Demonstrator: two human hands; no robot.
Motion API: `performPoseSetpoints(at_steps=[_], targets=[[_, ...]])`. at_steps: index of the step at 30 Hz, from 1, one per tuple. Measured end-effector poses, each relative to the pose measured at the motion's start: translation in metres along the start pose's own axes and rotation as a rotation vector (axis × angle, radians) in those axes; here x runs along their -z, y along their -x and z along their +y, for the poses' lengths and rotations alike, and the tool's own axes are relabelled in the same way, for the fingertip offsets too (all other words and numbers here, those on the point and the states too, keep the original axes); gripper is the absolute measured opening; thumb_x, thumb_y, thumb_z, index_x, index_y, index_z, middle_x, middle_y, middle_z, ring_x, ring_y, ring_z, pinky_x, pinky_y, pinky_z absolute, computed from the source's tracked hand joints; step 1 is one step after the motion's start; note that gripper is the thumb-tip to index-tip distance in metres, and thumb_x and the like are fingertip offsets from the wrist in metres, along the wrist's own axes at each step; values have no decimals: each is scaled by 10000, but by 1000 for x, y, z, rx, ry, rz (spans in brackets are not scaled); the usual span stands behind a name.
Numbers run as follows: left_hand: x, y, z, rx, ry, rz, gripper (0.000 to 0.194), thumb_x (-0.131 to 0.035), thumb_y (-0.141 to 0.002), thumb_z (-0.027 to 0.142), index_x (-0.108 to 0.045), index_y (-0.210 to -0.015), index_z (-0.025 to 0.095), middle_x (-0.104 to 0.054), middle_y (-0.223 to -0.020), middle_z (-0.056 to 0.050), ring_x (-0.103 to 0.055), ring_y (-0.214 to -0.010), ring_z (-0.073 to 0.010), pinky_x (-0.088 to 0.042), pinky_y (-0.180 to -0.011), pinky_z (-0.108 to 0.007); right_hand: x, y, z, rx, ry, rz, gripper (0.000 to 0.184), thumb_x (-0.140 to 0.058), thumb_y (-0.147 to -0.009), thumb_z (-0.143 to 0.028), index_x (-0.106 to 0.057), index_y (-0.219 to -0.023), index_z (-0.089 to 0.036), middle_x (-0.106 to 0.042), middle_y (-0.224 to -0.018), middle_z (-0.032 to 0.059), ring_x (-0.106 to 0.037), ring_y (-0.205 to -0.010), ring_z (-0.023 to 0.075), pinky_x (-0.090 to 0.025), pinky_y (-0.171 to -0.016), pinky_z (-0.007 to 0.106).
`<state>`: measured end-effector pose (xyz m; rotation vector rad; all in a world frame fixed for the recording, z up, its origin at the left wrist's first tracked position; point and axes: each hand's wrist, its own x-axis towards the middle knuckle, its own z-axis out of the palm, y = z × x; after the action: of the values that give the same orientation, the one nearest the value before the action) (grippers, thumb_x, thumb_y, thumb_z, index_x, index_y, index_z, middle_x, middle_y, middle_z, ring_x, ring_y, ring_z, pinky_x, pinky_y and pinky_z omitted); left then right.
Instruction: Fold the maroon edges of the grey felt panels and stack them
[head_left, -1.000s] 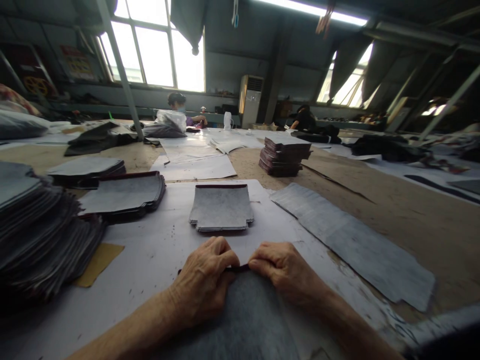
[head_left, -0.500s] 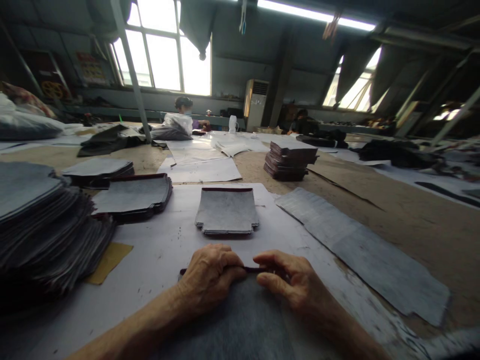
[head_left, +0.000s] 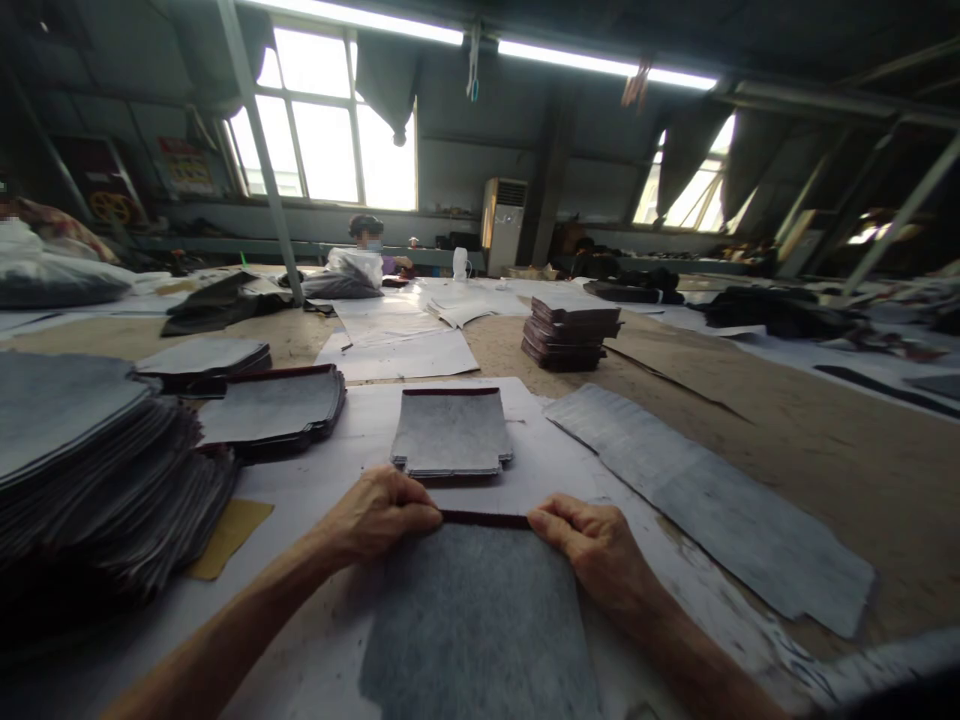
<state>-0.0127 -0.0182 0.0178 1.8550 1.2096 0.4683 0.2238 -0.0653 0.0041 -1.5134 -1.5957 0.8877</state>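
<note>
A grey felt-like piece [head_left: 480, 620] with a dark red folded top edge lies flat on white paper right in front of me. My left hand [head_left: 379, 515] pinches the left end of that red edge, fingers curled. At the right end of the edge, my right hand [head_left: 592, 545] pinches it too. Just beyond the hands sits a small pile of finished grey pieces [head_left: 452, 432] with a red top edge.
A tall stack of grey pieces [head_left: 82, 460] fills the left. Two lower stacks [head_left: 277, 405] lie behind it. A long grey strip [head_left: 705, 500] lies at right on the brown table [head_left: 825, 440]. Another stack [head_left: 571, 328] stands farther back. A person [head_left: 364, 255] works far off.
My hands have slid apart along the red folded edge, from nearly touching at its middle out to its two ends. More of the grey piece now shows between them.
</note>
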Motion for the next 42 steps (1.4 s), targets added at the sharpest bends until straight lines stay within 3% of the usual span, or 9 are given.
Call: performPoseSetpoints(at_steps=[9, 16, 20, 23, 29, 34, 42], targets=[[4, -5, -9, 45, 140, 65, 329, -602, -601, 415, -676, -654, 99, -397, -462, 47, -319, -460, -81, -243, -471, -224, -1, -4, 1, -141, -204, 30, 300, -596, -637, -439, -526, -557, -159, -430, -488, -38, -368, -461, 81, -273, -433, 214], [7, -4, -13, 55, 198, 163, 298, -621, -584, 395, -672, -632, 105, -434, -465, 38, -347, -476, -88, -251, -495, -228, 1, -2, 0, -199, -452, -66, 402, -562, -686, -572, -532, -617, -177, -438, -410, -46, -363, -327, 85, -285, -353, 225], [9, -1, -11, 44, 239, 166, 306, -639, -569, 416, -665, -604, 113, -444, -456, 33, -372, -481, -97, -271, -500, -228, 1, 2, -9, -186, -589, -165, 329, -711, -589, -438, -591, -738, -170, -583, -580, -14, -549, -518, 133, -443, -538, 252], [10, -1, -8, 39, 269, 165, 308, -652, -563, 428, -653, -580, 121, -451, -455, 30, -381, -483, -101, -272, -498, -228, 0, 2, -11, -197, -656, -216, 338, -751, -540, -312, -609, -804, -155, -642, -706, 19, -605, -663, 177, -460, -628, 278], [9, 0, -7, 35, 332, 150, 345, -651, -575, 470, -624, -571, 126, -437, -466, 34, -358, -487, -99, -265, -500, -225, 1, 1, -5, -208, -723, -190, 318, -728, -554, -231, -621, -836, -129, -662, -713, 34, -605, -632, 168, -450, -600, 273], [9, 0, -9, -14, 388, 145, 394, -603, -673, 501, -561, -556, 127, -409, -498, 39, -342, -514, -91, -266, -515, -220, 2, 4, -7, -216, -763, -147, 308, -708, -576, -214, -622, -864, -150, -667, -702, 18, -608, -608, 165, -457, -590, 279], [3, 2, -10, -85, 520, 44, 307, -649, -650, 419, -646, -704, 117, -558, -606, -7, -479, -575, -119, -382, -564, -230, 3, 2, -1, -171, -785, -86, 310, -647, -629, -204, -614, -933, -150, -658, -724, 33, -599, -611, 171, -451, -581, 289]])
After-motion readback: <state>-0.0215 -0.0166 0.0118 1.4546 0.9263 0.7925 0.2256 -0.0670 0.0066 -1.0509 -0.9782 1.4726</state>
